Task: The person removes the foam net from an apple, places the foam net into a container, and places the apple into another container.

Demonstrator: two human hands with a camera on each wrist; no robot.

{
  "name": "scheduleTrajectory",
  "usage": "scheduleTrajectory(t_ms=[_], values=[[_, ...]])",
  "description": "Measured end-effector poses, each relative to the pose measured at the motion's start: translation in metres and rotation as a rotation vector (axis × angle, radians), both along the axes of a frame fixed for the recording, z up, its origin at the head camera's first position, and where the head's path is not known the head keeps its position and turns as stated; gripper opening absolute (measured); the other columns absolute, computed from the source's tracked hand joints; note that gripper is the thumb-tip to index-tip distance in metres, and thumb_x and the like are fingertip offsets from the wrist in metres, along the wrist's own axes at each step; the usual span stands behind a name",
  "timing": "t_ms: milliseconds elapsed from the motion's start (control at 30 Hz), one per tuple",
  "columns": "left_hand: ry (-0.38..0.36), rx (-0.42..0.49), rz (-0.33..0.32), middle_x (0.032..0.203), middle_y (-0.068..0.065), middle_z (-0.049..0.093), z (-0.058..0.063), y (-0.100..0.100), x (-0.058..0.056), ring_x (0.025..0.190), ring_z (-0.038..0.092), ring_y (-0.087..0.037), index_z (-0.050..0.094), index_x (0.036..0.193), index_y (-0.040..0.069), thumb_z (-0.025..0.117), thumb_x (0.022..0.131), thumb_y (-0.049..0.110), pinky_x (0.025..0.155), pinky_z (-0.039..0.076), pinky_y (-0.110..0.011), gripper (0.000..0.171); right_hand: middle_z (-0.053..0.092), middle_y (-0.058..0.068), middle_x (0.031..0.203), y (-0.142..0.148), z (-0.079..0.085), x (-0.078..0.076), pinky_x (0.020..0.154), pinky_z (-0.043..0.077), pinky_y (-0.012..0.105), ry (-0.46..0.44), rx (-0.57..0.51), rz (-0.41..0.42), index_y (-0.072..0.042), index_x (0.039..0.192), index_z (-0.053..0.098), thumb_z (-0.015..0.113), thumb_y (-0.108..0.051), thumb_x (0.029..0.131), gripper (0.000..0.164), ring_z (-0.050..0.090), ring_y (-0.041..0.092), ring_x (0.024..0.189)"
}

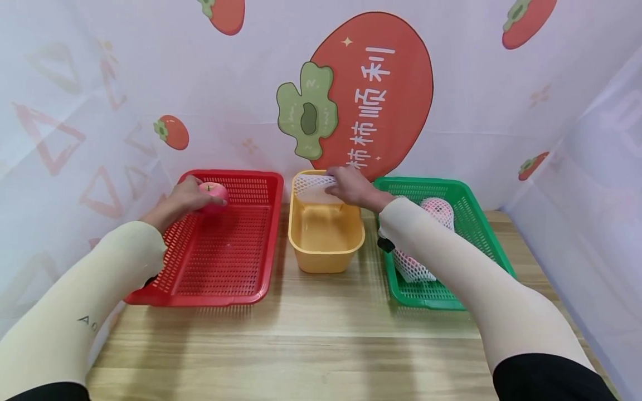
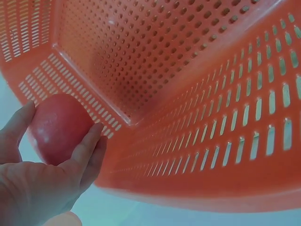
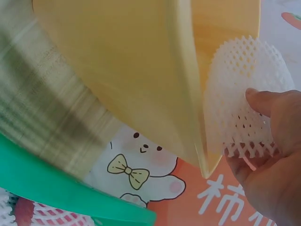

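My left hand [image 1: 186,197] grips a pinkish-red apple [image 1: 214,191] over the back left part of the red basket [image 1: 225,262]. Seen from the left wrist, the thumb and fingers hold the bare apple [image 2: 61,127] from either side, close to the basket's slotted wall. My right hand [image 1: 351,185] pinches a white foam net sleeve [image 1: 312,189] at the back of the yellow bin [image 1: 326,248]. In the right wrist view the thumb lies on the net [image 3: 230,99], whose open end faces the palm, with the fingers partly hidden behind it.
The green basket [image 1: 433,303] on the right holds foam-netted apples [image 1: 438,210], partly hidden by my right forearm. All three containers stand on a wood-grain table [image 1: 321,340]. A printed white cloth [image 1: 241,72] rises right behind them.
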State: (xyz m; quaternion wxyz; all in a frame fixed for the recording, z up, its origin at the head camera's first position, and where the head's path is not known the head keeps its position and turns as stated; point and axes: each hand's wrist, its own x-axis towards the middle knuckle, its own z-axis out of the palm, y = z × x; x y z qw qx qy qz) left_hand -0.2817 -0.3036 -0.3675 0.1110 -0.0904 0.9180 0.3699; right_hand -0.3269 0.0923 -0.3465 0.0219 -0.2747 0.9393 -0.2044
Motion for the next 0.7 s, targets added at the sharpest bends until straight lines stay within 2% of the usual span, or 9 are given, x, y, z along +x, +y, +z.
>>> scheduleTrajectory(t_ms=[100, 167, 233, 333, 400, 533, 600, 700], values=[[-0.019, 0.002, 0.001, 0.119, -0.023, 0.060, -0.001, 0.002, -0.003, 0.098, 0.068, -0.037, 0.043, 0.140, -0.002, 0.086, 0.087, 0.045, 0.086, 0.064, -0.049, 0.083, 0.067, 0.016, 0.133, 0.005, 0.003, 0.000, 0.112, 0.049, 0.046, 0.055, 0.026, -0.018, 0.000, 0.136, 0.065, 0.079, -0.023, 0.097, 0.048, 0.060, 0.032, 0.121], [-0.040, 0.003, 0.007, 0.123, -0.024, 0.059, -0.002, 0.003, -0.004, 0.102, 0.068, -0.041, 0.039, 0.144, -0.002, 0.087, 0.086, 0.047, 0.090, 0.062, -0.054, 0.090, 0.063, 0.017, 0.140, 0.009, 0.008, 0.001, 0.122, 0.039, 0.048, 0.091, 0.049, -0.025, -0.001, 0.139, 0.062, 0.080, -0.025, 0.097, 0.052, 0.055, 0.034, 0.131], [-0.046, -0.026, 0.010, 0.123, -0.025, 0.057, -0.003, 0.004, -0.006, 0.105, 0.065, -0.041, 0.037, 0.145, -0.003, 0.086, 0.086, 0.046, 0.094, 0.061, -0.055, 0.091, 0.060, 0.018, 0.143, 0.013, 0.014, 0.003, 0.123, 0.036, 0.049, 0.111, 0.070, -0.030, -0.001, 0.142, 0.060, 0.080, -0.026, 0.097, 0.056, 0.052, 0.034, 0.135], [-0.060, -0.063, 0.020, 0.124, -0.026, 0.054, -0.006, 0.005, -0.009, 0.107, 0.061, -0.042, 0.034, 0.145, -0.005, 0.085, 0.087, 0.044, 0.098, 0.059, -0.056, 0.091, 0.060, 0.017, 0.145, 0.018, 0.022, 0.006, 0.121, 0.040, 0.049, 0.107, 0.087, -0.048, -0.002, 0.144, 0.058, 0.080, -0.027, 0.096, 0.058, 0.051, 0.034, 0.136], [-0.081, -0.044, 0.024, 0.127, -0.026, 0.052, -0.008, 0.005, -0.010, 0.111, 0.059, -0.043, 0.033, 0.146, -0.005, 0.085, 0.088, 0.042, 0.100, 0.057, -0.058, 0.092, 0.060, 0.016, 0.145, 0.023, 0.026, 0.009, 0.115, 0.047, 0.049, 0.099, 0.095, -0.059, -0.003, 0.146, 0.057, 0.080, -0.027, 0.096, 0.059, 0.052, 0.034, 0.135], [-0.110, -0.034, 0.001, 0.133, -0.029, 0.046, -0.013, 0.005, -0.013, 0.117, 0.054, -0.046, 0.023, 0.153, -0.007, 0.084, 0.089, 0.037, 0.104, 0.054, -0.061, 0.099, 0.059, 0.017, 0.147, 0.037, 0.032, 0.015, 0.112, 0.050, 0.052, 0.076, 0.094, -0.076, -0.003, 0.148, 0.055, 0.081, -0.025, 0.095, 0.062, 0.054, 0.035, 0.135], [-0.112, -0.061, -0.018, 0.134, -0.031, 0.044, -0.015, 0.006, -0.015, 0.118, 0.051, -0.047, 0.017, 0.156, -0.010, 0.083, 0.089, 0.035, 0.105, 0.052, -0.063, 0.104, 0.058, 0.018, 0.147, 0.046, 0.033, 0.019, 0.110, 0.051, 0.053, 0.069, 0.092, -0.073, -0.002, 0.149, 0.055, 0.081, -0.024, 0.095, 0.063, 0.055, 0.035, 0.134], [-0.142, -0.062, -0.041, 0.140, -0.035, 0.037, -0.018, 0.007, -0.018, 0.123, 0.046, -0.051, -0.001, 0.160, -0.012, 0.080, 0.092, 0.032, 0.108, 0.047, -0.067, 0.115, 0.058, 0.019, 0.147, 0.059, 0.033, 0.022, 0.109, 0.052, 0.054, 0.050, 0.085, -0.072, -0.002, 0.149, 0.054, 0.080, -0.025, 0.095, 0.064, 0.057, 0.035, 0.132]])
